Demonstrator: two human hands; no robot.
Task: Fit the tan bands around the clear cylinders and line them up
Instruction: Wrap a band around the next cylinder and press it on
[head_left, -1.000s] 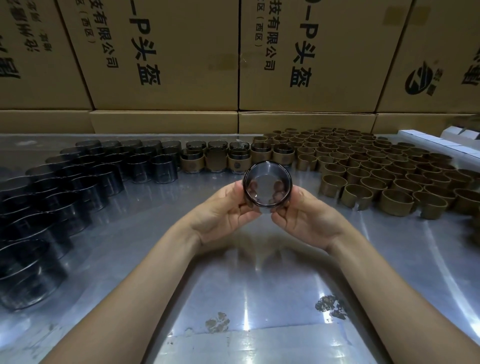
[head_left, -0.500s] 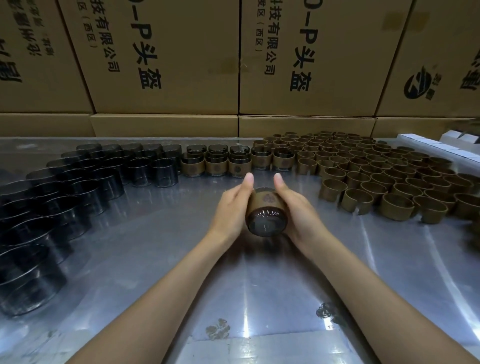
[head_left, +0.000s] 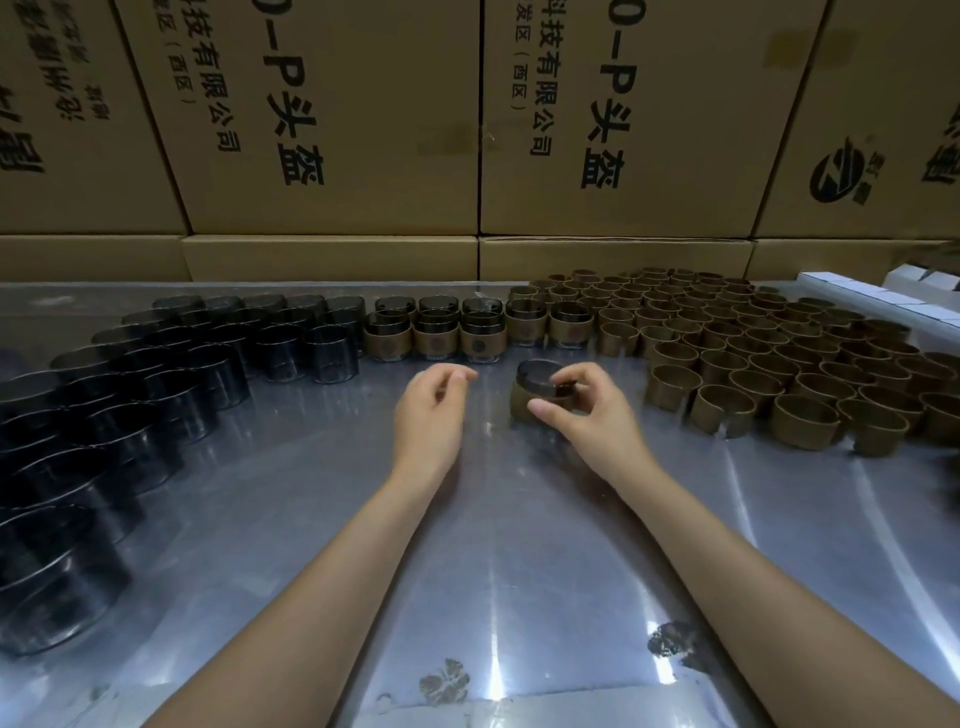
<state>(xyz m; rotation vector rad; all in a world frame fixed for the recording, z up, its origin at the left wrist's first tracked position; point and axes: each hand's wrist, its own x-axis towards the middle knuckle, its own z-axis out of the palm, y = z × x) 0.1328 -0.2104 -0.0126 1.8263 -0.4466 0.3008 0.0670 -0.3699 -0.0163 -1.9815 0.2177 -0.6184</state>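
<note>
And down it goes: the banded cylinder (head_left: 540, 392), held up between both hands a second ago and tipped over half a second back, now stands upright on the steel table (head_left: 493, 519), open mouth up, tan band round its lower body. The left hand (head_left: 428, 415) has let go and drifted off to the left, well apart from the piece, fingers loosely curled and holding nothing. The right hand (head_left: 582, 408) is still on it, thumb at the near side of the band and fingers hooked over the far rim, gripping from above. That reads as one more unit fitted and being set in place. It sits just near of the finished row (head_left: 478, 330), not yet in line with it, so a nudge toward the far side looks due. Bare cylinders (head_left: 156, 374) wait on the left, loose tan bands (head_left: 779, 358) crowd the right.
</note>
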